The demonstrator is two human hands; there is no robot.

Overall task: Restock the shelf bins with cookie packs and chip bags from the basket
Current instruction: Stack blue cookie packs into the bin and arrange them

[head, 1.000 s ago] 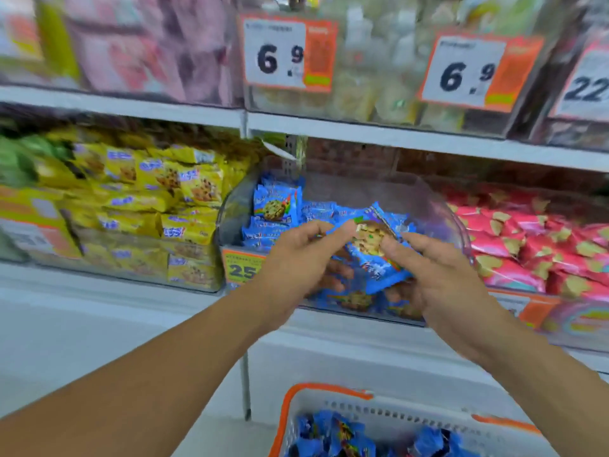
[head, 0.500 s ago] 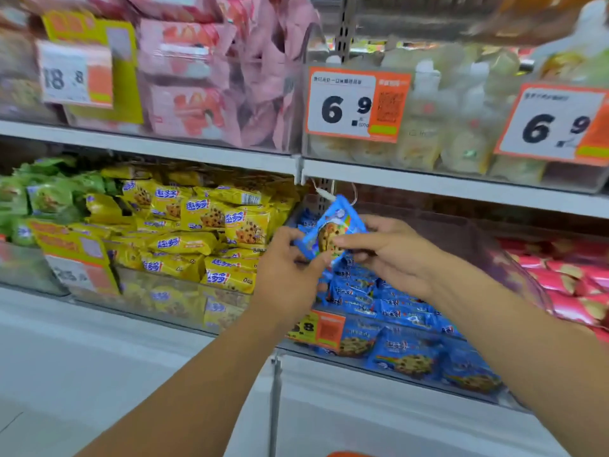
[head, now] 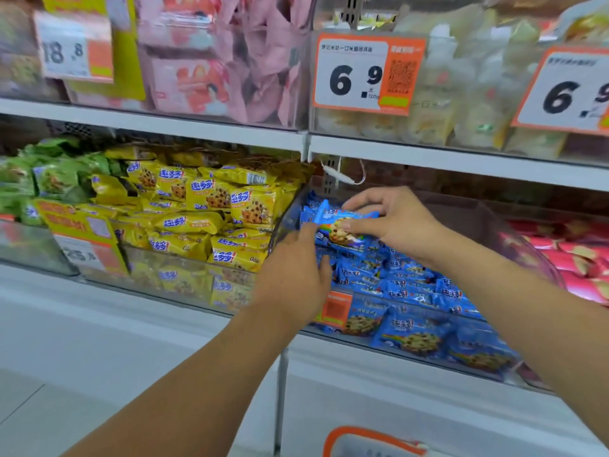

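Orange rim of the basket shows at the bottom edge, nearest the camera; its contents are out of view.

Both forearms reach up and forward to the middle shelf. Left hand: back of hand toward camera, fingers partly curled, fingertips at the lower left end of the blue cookie pack. Whether it grips the pack or only touches it: cannot tell, the view is blurred there.

Right hand: clamped on the blue cookie pack, thumb under, fingers over the top edge. Pack lies roughly level, its left end sticking out past the right hand's fingers toward the left hand. It is held just above the pile inside the clear bin, at the bin's back left.

Bin holds many more blue packs, heaped down to the front wall. Orange price tag on the front wall, partly hidden by the left hand.

Left neighbour bin: yellow packs; further left, green packs. Right neighbour: red packs.

Upper shelf, farthest: price card reading 6.9, pale packets behind; pink bags to the left.
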